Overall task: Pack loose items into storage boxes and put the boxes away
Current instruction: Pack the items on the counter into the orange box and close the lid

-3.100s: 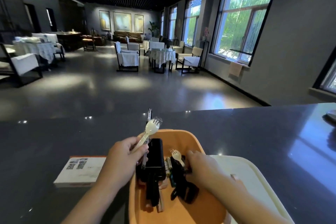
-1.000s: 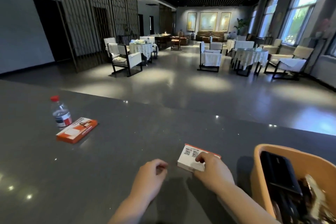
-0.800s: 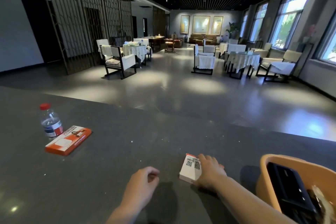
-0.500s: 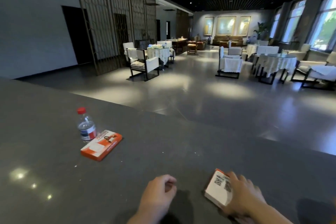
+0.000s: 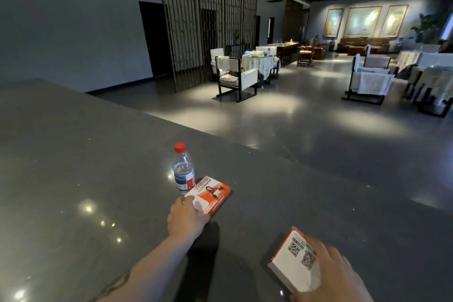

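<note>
At frame centre the orange box point(image 5: 208, 194) beside the bottle point(image 5: 183, 167) has now been reached by the left hand point(image 5: 187, 218), fingers laid flat on it, not yet closed, while the white box point(image 5: 295, 262) is gripped lower right by the right hand point(image 5: 329, 274) on the worktop point(image 5: 73, 179), so both look ready for packing.

on the dark counter point(image 5: 73, 167) the left hand point(image 5: 186, 218) rests on the near end of an orange box point(image 5: 212, 193) beside a water bottle point(image 5: 183, 171). the right hand point(image 5: 329, 274) covers a white box point(image 5: 291, 260) bearing qr codes.
</note>
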Action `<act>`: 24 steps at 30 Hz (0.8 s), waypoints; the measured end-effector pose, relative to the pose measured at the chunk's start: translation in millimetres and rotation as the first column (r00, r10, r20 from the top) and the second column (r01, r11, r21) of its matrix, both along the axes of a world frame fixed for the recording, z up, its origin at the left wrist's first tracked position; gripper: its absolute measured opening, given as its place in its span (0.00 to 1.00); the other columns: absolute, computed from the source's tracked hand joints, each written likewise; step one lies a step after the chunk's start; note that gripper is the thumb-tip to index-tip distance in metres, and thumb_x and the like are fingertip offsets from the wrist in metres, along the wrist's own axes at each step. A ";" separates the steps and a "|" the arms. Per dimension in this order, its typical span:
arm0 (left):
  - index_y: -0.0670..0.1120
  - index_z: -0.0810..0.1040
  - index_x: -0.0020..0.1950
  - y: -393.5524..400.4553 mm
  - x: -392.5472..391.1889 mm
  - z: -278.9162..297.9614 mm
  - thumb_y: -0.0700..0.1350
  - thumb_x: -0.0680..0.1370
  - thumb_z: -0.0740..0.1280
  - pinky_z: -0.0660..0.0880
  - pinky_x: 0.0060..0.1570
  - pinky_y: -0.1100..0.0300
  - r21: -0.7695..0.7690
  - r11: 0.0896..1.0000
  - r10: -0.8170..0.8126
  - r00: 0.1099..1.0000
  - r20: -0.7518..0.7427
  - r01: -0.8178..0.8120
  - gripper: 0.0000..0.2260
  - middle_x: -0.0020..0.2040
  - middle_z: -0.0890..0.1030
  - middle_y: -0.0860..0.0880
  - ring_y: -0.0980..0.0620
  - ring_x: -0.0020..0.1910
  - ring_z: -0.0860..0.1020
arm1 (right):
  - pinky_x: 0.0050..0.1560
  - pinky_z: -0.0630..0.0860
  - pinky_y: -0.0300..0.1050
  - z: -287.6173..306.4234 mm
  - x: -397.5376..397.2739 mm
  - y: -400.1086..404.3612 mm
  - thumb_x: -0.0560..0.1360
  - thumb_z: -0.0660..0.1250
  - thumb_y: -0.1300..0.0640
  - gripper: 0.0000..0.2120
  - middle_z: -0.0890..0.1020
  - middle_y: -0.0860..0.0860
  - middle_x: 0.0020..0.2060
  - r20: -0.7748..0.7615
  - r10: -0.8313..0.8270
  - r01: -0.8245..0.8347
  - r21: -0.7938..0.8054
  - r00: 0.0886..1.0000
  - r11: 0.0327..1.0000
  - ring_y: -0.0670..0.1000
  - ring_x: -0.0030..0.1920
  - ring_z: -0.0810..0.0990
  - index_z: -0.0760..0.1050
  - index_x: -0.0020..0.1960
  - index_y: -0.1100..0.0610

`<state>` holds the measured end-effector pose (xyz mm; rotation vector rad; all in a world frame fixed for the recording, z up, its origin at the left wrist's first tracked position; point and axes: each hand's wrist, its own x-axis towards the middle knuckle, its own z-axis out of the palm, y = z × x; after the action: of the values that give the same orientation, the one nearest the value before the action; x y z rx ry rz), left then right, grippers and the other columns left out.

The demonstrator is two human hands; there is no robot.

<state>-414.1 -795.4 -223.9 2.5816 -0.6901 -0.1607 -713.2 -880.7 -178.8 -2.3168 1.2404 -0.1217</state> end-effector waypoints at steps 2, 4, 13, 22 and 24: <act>0.50 0.65 0.71 -6.1 15.5 -5.2 0.60 0.69 0.70 0.64 0.66 0.52 0.049 0.999 -0.012 1.000 -0.011 0.013 0.34 0.70 0.66 0.47 0.45 0.69 0.64 | 0.69 0.64 0.47 -1.6 12.2 -4.0 0.55 0.70 0.28 0.57 0.62 0.42 0.70 -0.019 -0.008 0.008 -0.016 1.000 1.000 0.48 0.72 0.62 0.40 0.73 0.38; 0.50 0.63 0.72 -12.2 26.4 -7.7 0.65 0.67 0.70 0.63 0.66 0.52 0.096 0.994 -0.044 0.998 -0.044 0.049 0.38 0.71 0.66 0.47 0.44 0.70 0.64 | 0.70 0.63 0.48 -4.4 21.7 -8.6 0.54 0.70 0.27 0.57 0.62 0.42 0.70 -0.033 -0.015 0.014 -0.015 0.999 1.000 0.48 0.72 0.62 0.42 0.73 0.39; 0.54 0.57 0.73 -16.9 -28.0 -1.1 0.69 0.58 0.71 0.65 0.64 0.50 0.228 0.921 -0.290 0.947 -0.140 0.316 0.48 0.68 0.66 0.46 0.44 0.67 0.65 | 0.64 0.68 0.46 4.1 -9.9 -15.9 0.52 0.70 0.31 0.55 0.67 0.41 0.64 -0.014 -0.073 0.072 -0.047 0.997 0.996 0.46 0.66 0.66 0.47 0.72 0.37; 0.50 0.68 0.65 -32.2 -151.0 11.7 0.63 0.56 0.75 0.69 0.58 0.53 0.043 0.872 -0.481 0.870 -0.111 0.488 0.41 0.61 0.72 0.45 0.42 0.61 0.70 | 0.62 0.71 0.48 31.5 -130.2 7.3 0.53 0.75 0.33 0.51 0.71 0.44 0.60 0.038 -0.235 0.238 -0.142 0.971 0.961 0.49 0.62 0.70 0.57 0.72 0.40; 0.47 0.71 0.61 -37.3 -189.0 30.6 0.65 0.53 0.72 0.69 0.56 0.51 -0.061 0.840 -0.543 0.835 -0.093 0.539 0.41 0.59 0.75 0.42 0.40 0.59 0.70 | 0.62 0.71 0.49 43.2 -161.8 11.9 0.52 0.74 0.32 0.51 0.72 0.44 0.60 0.085 -0.268 0.279 -0.186 0.960 0.942 0.49 0.62 0.70 0.58 0.71 0.40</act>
<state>-603.2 -832.7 -193.3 2.2556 -1.3572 -0.4580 -875.0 -868.8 -135.6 -2.2692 1.5780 -0.4231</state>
